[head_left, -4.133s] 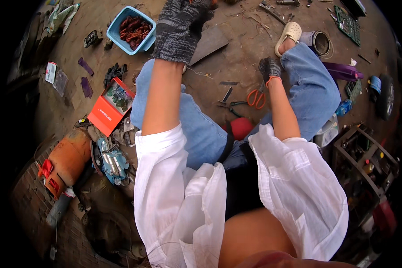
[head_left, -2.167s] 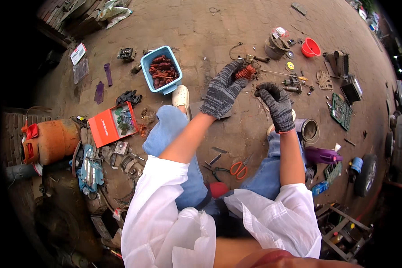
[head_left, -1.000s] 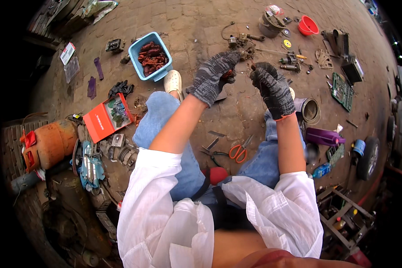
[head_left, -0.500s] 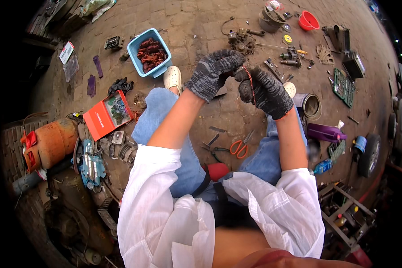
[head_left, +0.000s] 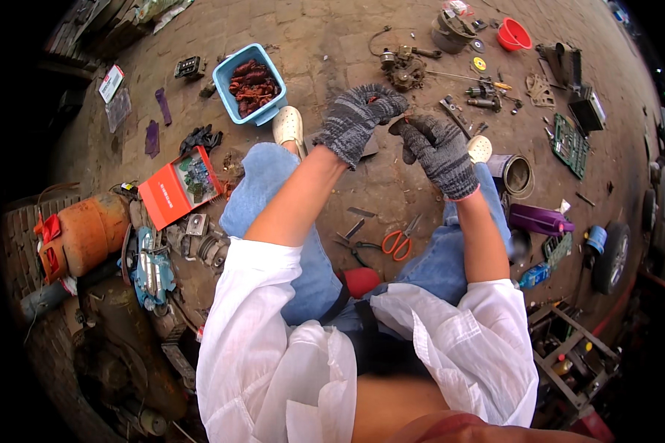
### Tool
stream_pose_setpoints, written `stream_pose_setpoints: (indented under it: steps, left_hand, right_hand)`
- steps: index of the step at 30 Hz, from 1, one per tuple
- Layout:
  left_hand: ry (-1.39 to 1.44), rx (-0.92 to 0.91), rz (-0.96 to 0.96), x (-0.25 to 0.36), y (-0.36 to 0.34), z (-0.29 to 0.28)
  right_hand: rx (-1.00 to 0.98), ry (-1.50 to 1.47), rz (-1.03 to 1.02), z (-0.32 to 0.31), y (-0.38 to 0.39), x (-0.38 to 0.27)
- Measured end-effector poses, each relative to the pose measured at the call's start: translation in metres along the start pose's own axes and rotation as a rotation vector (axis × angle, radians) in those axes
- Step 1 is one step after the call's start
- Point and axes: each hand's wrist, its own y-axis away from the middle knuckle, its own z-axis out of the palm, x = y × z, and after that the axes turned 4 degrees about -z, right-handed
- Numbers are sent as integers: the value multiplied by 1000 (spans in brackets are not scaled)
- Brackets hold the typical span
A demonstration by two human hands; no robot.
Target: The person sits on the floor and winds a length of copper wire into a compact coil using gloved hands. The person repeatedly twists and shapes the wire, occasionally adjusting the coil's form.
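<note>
My left hand [head_left: 362, 118], in a dark grey knitted glove, is closed in a pinch. Facing it across a narrow gap, my right hand [head_left: 442, 153] wears a matching glove and has its thumb and forefinger pressed together. A thin red wire [head_left: 406, 119] shows as a short piece between the fingertips; the gloves hide most of it. On the floor between my legs lie orange-handled scissors [head_left: 397, 246], with dark-handled pliers [head_left: 358, 251] beside them. Beyond my left shoe stands a light blue tub [head_left: 227, 94] holding reddish-brown bundles.
An open red box [head_left: 164, 204] of small parts and an orange gas cylinder [head_left: 89, 230] are on the left. To the right are a metal can [head_left: 499, 167], a purple jug [head_left: 537, 219] and a green tool case [head_left: 570, 151]. Greasy machine parts [head_left: 405, 70] lie ahead.
The red wire hung down across my right glove before; now only a short piece shows between the hands. My right hand has turned and lowered slightly; my left has shifted a little right.
</note>
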Motion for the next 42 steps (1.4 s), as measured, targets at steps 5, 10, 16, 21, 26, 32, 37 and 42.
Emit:
stream_pose_setpoints:
  steps: [5, 10, 16, 21, 26, 32, 37, 42]
  left_hand:
    - [-23, 166, -45, -25, -10, -1]
    - [-359, 41, -35, -51, -27, -12]
    - [234, -183, 82, -8, -2, -1]
    - [63, -179, 269, -8, -3, 4]
    - [-102, -110, 222, 1, 1, 2]
    - [13, 120, -9, -10, -4, 6]
    - [-21, 165, -51, -19, -11, 2]
    - [-415, -72, 395, -13, -10, -9]
  right_hand:
    - [98, 1024, -339, 12, -1, 19]
    - [98, 448, -219, 10, -4, 23]
    - [-63, -953, 457, -12, -1, -7]
    - [-276, -1291, 459, -20, 5, 17]
    - [-63, -563, 193, -11, 0, -1]
    - [108, 700, -280, 4, 2, 11]
    - [239, 945, -413, 19, 0, 36]
    - [54, -713, 284, -4, -4, 0]
